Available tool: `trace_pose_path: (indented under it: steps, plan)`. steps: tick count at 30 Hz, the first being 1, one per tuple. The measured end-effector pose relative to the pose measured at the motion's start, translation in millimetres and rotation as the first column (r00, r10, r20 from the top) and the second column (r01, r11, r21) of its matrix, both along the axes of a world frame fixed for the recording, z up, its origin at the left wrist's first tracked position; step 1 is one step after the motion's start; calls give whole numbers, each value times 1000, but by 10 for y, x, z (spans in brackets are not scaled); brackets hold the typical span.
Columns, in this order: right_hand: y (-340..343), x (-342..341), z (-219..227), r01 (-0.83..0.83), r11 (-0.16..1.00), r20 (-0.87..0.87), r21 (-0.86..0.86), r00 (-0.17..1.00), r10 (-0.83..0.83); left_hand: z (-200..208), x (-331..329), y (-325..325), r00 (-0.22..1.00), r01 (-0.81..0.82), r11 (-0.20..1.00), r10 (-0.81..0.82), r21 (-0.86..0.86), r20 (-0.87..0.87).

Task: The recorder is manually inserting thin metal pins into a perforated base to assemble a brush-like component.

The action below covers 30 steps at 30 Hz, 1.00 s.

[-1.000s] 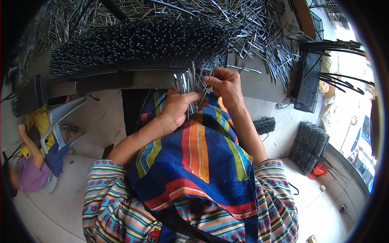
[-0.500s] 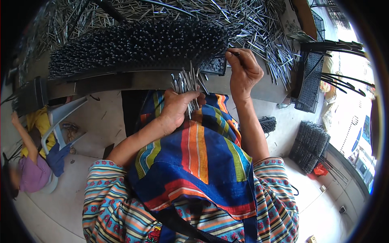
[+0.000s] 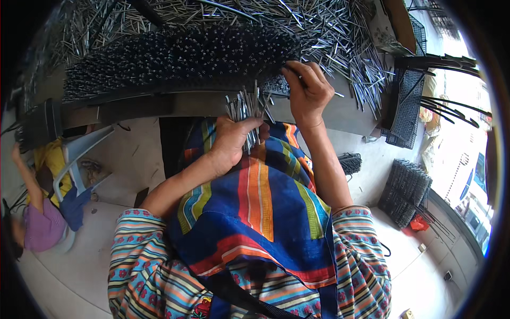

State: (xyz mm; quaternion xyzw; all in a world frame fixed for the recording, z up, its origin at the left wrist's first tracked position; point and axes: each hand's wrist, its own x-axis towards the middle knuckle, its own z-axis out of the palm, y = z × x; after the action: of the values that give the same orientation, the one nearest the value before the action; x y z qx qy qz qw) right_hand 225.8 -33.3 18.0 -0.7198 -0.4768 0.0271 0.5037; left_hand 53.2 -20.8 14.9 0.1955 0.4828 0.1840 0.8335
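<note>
My left hand is closed round a loose bundle of thin metal rods, their ends sticking up and down past the thumb. Just beyond it lies a long black rack packed with dark upright rods. At the rack's right end, my right hand is closed in a pinch, fingertips against the edge of the standing rods. Whatever sits between those fingertips is too small and dark to make out. Below the fingers a bare, studded part of the rack shows.
Loose metal rods are heaped behind the rack on the table. A black mesh basket and hooked black bars are at the right. A stack of dark racks stands on the floor. Another person sits far left by a chair.
My right hand has moved a little left and its fingertips now meet the right end of the standing rods. The left hand with its bundle has hardly moved.
</note>
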Motion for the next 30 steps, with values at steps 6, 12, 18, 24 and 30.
trace_pose_path:
  steps: [6,12,18,24,30]
  plan:
    - [-2,7,64,1,990,253,-142,967,36,-3,-35,0,1000,2,997,0,-75,27]
    - [-281,-56,1,-32,980,355,-198,929,101,25,-43,6,994,-8,996,17,-88,110]
    - [-488,-293,1,-322,916,-840,-239,542,-28,25,-57,-2,973,116,993,-114,2,203]
    - [-461,-205,40,-418,877,-922,-237,382,-67,7,-28,-8,975,71,997,-68,-6,213]
    - [-431,-216,37,-418,884,-953,-208,289,-88,44,-20,45,974,153,988,-150,-9,168]
